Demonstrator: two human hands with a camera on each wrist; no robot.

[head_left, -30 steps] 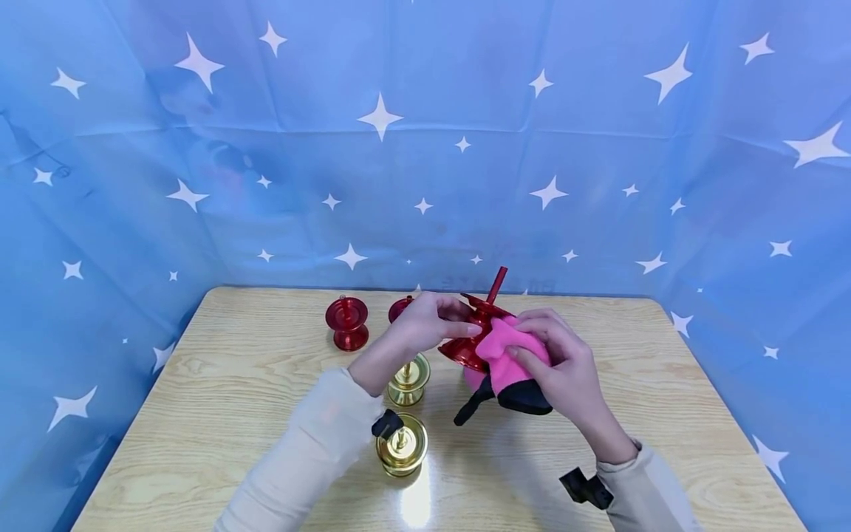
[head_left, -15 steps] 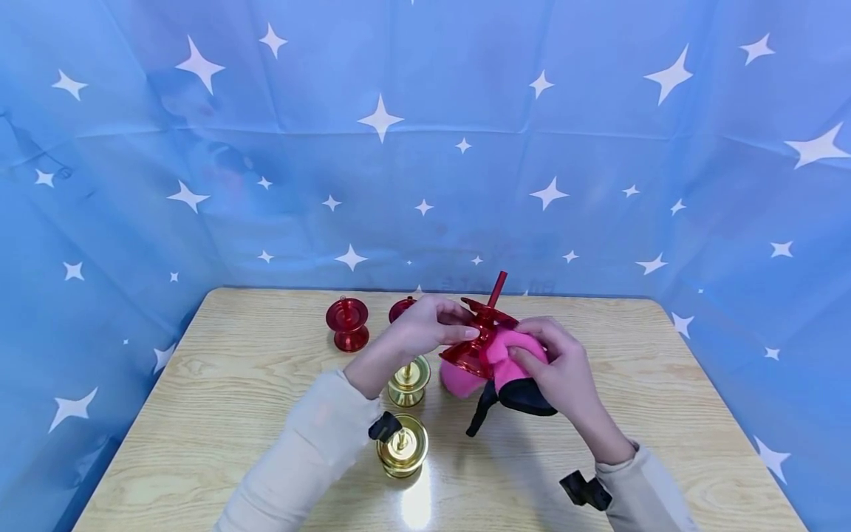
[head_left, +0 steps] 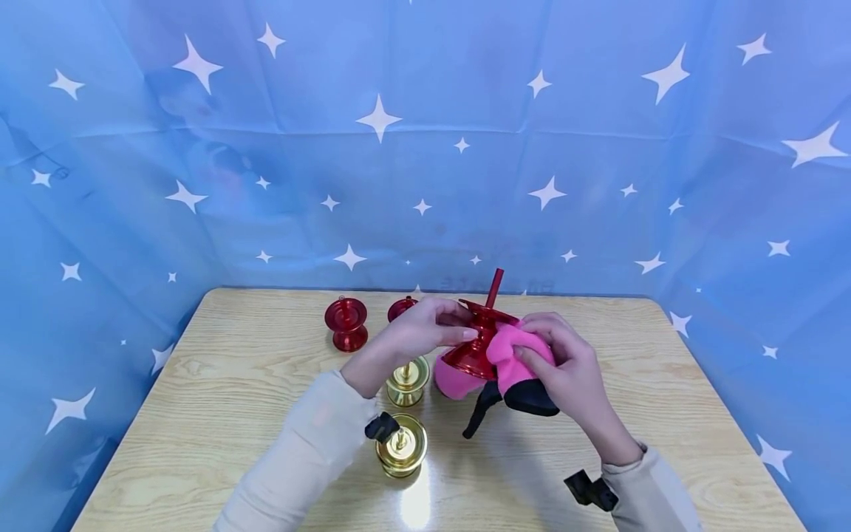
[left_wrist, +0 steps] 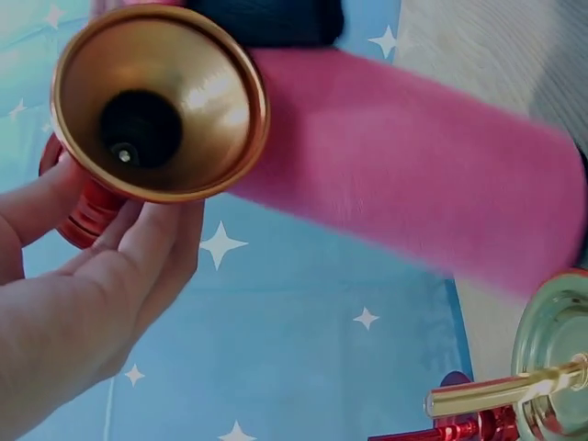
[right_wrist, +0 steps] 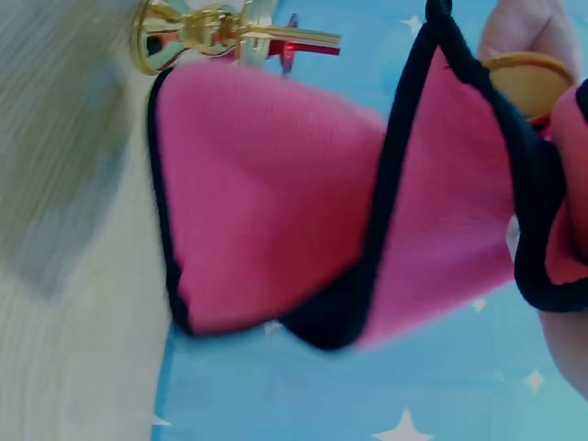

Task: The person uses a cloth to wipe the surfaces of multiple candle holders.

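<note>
My left hand (head_left: pixel 425 325) grips a red metal candle holder (head_left: pixel 473 360) by its waist, tilted and held above the table, its spike pointing up. In the left wrist view the hollow gold-coloured underside (left_wrist: pixel 207 87) of its base faces the camera. Pinched between the thumb and fingers of my right hand (head_left: pixel 568 366) is a pink cloth (head_left: pixel 512 347) with black edging, bunched against the right side of the holder. The loose part of this cloth (right_wrist: pixel 266 184) hangs down, blurred in the wrist views. Cloth hides the fingertips of my right hand.
A red candle holder (head_left: pixel 346 325) stands at the back left of the wooden table (head_left: pixel 266 369). Another red one (head_left: pixel 400 307) is partly hidden behind my left hand. Two gold candle holders (head_left: pixel 408 384) stand nearer the front. A blue star-patterned curtain (head_left: pixel 425 162) surrounds the table.
The cloth has shifted slightly on the holder, and its hanging part has swung left and shows more beneath the base. The holder has tipped a little and sunk slightly. Both hands keep their grip.
</note>
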